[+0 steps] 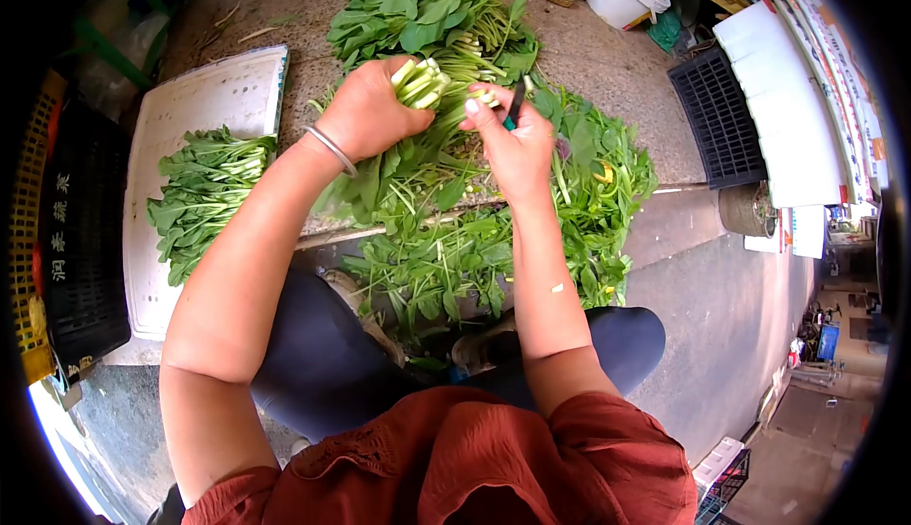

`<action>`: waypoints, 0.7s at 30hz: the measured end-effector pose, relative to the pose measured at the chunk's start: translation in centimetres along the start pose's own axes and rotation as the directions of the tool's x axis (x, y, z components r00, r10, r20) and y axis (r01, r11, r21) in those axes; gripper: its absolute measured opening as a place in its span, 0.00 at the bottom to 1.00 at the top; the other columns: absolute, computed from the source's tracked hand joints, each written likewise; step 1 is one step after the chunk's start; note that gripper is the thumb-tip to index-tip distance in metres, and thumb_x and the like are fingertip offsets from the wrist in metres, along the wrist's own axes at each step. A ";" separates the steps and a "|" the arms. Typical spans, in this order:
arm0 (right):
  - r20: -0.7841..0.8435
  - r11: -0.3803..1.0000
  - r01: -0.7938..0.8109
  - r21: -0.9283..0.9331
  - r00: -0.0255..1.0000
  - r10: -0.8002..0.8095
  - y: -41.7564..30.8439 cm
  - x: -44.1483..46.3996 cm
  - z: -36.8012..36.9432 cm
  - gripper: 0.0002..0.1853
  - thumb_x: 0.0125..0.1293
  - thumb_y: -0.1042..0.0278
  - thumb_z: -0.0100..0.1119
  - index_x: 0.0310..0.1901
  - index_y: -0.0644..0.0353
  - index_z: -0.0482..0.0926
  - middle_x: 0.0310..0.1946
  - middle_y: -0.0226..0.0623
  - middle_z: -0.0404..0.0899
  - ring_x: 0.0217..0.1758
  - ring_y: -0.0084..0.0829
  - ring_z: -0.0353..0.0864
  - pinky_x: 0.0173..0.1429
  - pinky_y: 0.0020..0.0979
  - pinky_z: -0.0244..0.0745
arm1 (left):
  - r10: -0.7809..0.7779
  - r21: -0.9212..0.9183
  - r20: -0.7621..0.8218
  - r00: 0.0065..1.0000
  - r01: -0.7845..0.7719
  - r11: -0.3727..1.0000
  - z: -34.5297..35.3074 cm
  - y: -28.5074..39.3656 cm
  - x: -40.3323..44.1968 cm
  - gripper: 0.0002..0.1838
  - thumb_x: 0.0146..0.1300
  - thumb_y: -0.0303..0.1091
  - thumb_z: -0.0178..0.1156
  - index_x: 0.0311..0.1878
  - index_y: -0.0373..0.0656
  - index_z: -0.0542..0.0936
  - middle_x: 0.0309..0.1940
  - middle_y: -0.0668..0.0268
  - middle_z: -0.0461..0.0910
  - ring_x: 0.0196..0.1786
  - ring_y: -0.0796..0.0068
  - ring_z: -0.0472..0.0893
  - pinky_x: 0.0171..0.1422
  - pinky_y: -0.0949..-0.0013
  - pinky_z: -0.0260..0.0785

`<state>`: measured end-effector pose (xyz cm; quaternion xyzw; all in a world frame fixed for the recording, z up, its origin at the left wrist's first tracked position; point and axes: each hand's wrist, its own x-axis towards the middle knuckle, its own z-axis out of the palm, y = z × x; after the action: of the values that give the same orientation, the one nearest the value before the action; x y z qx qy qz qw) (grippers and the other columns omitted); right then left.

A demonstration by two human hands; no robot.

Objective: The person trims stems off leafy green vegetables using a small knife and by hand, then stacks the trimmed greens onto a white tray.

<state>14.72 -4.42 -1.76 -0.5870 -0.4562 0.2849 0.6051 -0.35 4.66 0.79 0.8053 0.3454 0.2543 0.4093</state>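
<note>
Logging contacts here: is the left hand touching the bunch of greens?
Touching: the head view shows the left hand wrapped around the bunch of greens, with no gap between.

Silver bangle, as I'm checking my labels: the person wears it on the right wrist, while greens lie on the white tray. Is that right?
The side is wrong: the head view shows the silver bangle on the wrist of the left hand, while greens lie on the white tray.
</note>
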 end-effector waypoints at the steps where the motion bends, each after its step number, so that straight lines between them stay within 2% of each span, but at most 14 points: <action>1: 0.000 1.000 0.000 0.001 1.000 0.000 -0.3 -0.1 0.1 0.12 0.58 0.68 0.60 0.42 0.65 0.76 0.25 0.31 0.77 0.26 0.19 0.76 0.29 0.19 0.68 | 0.012 0.090 -0.011 1.000 -0.011 0.996 -0.2 0.1 -0.1 0.19 0.44 0.29 0.65 0.42 0.36 0.74 0.31 0.67 0.78 0.33 0.79 0.76 0.42 0.73 0.69; 2: 0.074 0.999 -0.022 0.040 0.997 0.019 -0.6 -0.3 0.2 0.12 0.58 0.69 0.60 0.42 0.65 0.76 0.25 0.31 0.77 0.26 0.19 0.76 0.28 0.19 0.67 | 0.048 0.011 0.112 0.993 -0.049 0.999 -0.6 0.2 -0.1 0.18 0.45 0.29 0.66 0.41 0.37 0.74 0.30 0.69 0.77 0.33 0.80 0.75 0.41 0.75 0.69; 3: 0.147 0.996 -0.046 0.077 0.988 0.034 -0.7 -0.5 0.3 0.12 0.58 0.69 0.60 0.42 0.65 0.76 0.24 0.31 0.77 0.25 0.18 0.76 0.28 0.18 0.67 | 0.048 0.011 0.111 0.993 -0.049 0.999 -0.5 0.0 -0.1 0.18 0.45 0.29 0.66 0.41 0.37 0.74 0.30 0.69 0.77 0.33 0.80 0.75 0.41 0.75 0.69; 6: 0.159 0.971 -0.119 0.209 0.984 0.086 -0.3 -0.7 0.3 0.12 0.58 0.69 0.60 0.41 0.65 0.76 0.23 0.31 0.77 0.23 0.17 0.74 0.26 0.18 0.65 | -0.012 -0.312 0.228 0.974 0.085 0.946 0.0 -0.5 -0.3 0.21 0.44 0.25 0.70 0.42 0.40 0.72 0.32 0.73 0.76 0.35 0.84 0.73 0.42 0.77 0.68; 7: 0.169 0.952 -0.161 0.260 0.978 0.119 -0.3 -0.7 0.2 0.12 0.58 0.69 0.60 0.41 0.65 0.76 0.23 0.30 0.77 0.22 0.16 0.72 0.26 0.18 0.65 | -0.010 -0.312 0.229 0.973 0.083 0.946 0.2 -0.4 -0.4 0.21 0.44 0.25 0.70 0.42 0.40 0.72 0.32 0.73 0.76 0.35 0.84 0.73 0.42 0.77 0.68; 9: 0.147 0.963 -0.137 0.231 0.984 0.105 -0.3 -1.1 0.1 0.12 0.57 0.69 0.61 0.41 0.65 0.77 0.23 0.31 0.77 0.20 0.16 0.71 0.25 0.18 0.64 | 0.065 -0.458 0.273 0.960 0.070 0.886 0.5 -0.4 -0.6 0.21 0.43 0.23 0.70 0.42 0.40 0.72 0.32 0.73 0.76 0.35 0.84 0.73 0.42 0.76 0.68; 11: 0.129 0.973 -0.116 0.201 0.987 0.091 -0.3 -1.4 0.4 0.12 0.57 0.69 0.61 0.40 0.65 0.77 0.24 0.31 0.77 0.19 0.15 0.69 0.24 0.18 0.63 | 0.065 -0.424 0.274 0.959 0.060 0.904 0.7 -0.6 -0.4 0.21 0.44 0.23 0.69 0.42 0.39 0.71 0.32 0.72 0.77 0.35 0.84 0.73 0.43 0.77 0.68; 13: 0.045 0.995 0.018 0.095 0.999 -0.022 -0.6 -1.8 0.6 0.15 0.60 0.61 0.58 0.43 0.64 0.77 0.24 0.31 0.76 0.21 0.14 0.68 0.24 0.17 0.61 | -0.043 -0.366 0.290 0.956 0.152 0.918 0.7 -0.5 -0.4 0.21 0.44 0.23 0.69 0.42 0.39 0.72 0.34 0.71 0.78 0.36 0.83 0.74 0.44 0.77 0.68; 14: 0.042 0.995 0.019 0.095 0.999 -0.023 -0.5 -1.9 0.3 0.15 0.60 0.61 0.58 0.43 0.64 0.77 0.24 0.31 0.76 0.21 0.14 0.68 0.24 0.17 0.61 | -0.041 -0.365 0.291 0.956 0.151 0.919 0.8 -0.4 -0.5 0.21 0.44 0.23 0.69 0.42 0.39 0.72 0.34 0.71 0.78 0.36 0.83 0.74 0.44 0.77 0.68; 16: 0.068 0.995 -0.010 0.099 0.998 0.003 -0.2 -2.2 -0.5 0.22 0.64 0.53 0.50 0.49 0.64 0.74 0.25 0.28 0.72 0.24 0.14 0.67 0.27 0.16 0.60 | -0.057 -0.286 0.276 0.959 0.139 0.948 0.7 0.2 -0.6 0.21 0.44 0.24 0.69 0.43 0.39 0.72 0.35 0.70 0.78 0.37 0.82 0.75 0.45 0.76 0.68; 17: 0.066 0.995 -0.009 0.099 0.998 0.002 -0.1 -2.4 -0.7 0.22 0.64 0.53 0.50 0.49 0.64 0.74 0.25 0.28 0.72 0.24 0.14 0.67 0.27 0.16 0.60 | -0.056 -0.286 0.276 0.959 0.138 0.948 0.7 0.4 -0.6 0.21 0.44 0.24 0.69 0.43 0.39 0.72 0.35 0.70 0.78 0.37 0.82 0.75 0.45 0.76 0.68; 19: 0.244 0.940 -0.108 0.324 0.969 0.028 -0.4 -3.1 -1.1 0.28 0.67 0.48 0.43 0.55 0.66 0.69 0.24 0.26 0.69 0.27 0.15 0.66 0.30 0.16 0.61 | -0.045 -0.394 0.294 0.955 0.164 0.904 0.8 0.6 -0.8 0.21 0.44 0.24 0.69 0.43 0.39 0.73 0.34 0.70 0.78 0.36 0.82 0.75 0.45 0.76 0.68; 20: 0.275 0.936 -0.131 0.328 0.961 0.038 -0.7 -3.4 -1.3 0.27 0.67 0.53 0.46 0.59 0.67 0.64 0.25 0.25 0.68 0.27 0.14 0.64 0.30 0.16 0.61 | -0.046 -0.379 0.298 0.953 0.162 0.911 0.8 0.5 -0.8 0.20 0.44 0.23 0.68 0.42 0.38 0.74 0.34 0.70 0.78 0.36 0.82 0.75 0.44 0.76 0.68; 21: 0.273 0.935 -0.132 0.328 0.961 0.040 -0.6 -3.5 -1.3 0.27 0.67 0.53 0.46 0.59 0.67 0.64 0.25 0.25 0.68 0.27 0.14 0.64 0.30 0.16 0.61 | -0.046 -0.379 0.301 0.952 0.164 0.911 0.9 0.3 -0.8 0.20 0.44 0.23 0.68 0.42 0.38 0.74 0.34 0.70 0.78 0.36 0.82 0.75 0.44 0.76 0.68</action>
<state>14.27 -8.17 -1.84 -0.4492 -0.4491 0.4615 0.6193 -0.10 3.48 0.46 0.7131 0.2666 0.1778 0.6235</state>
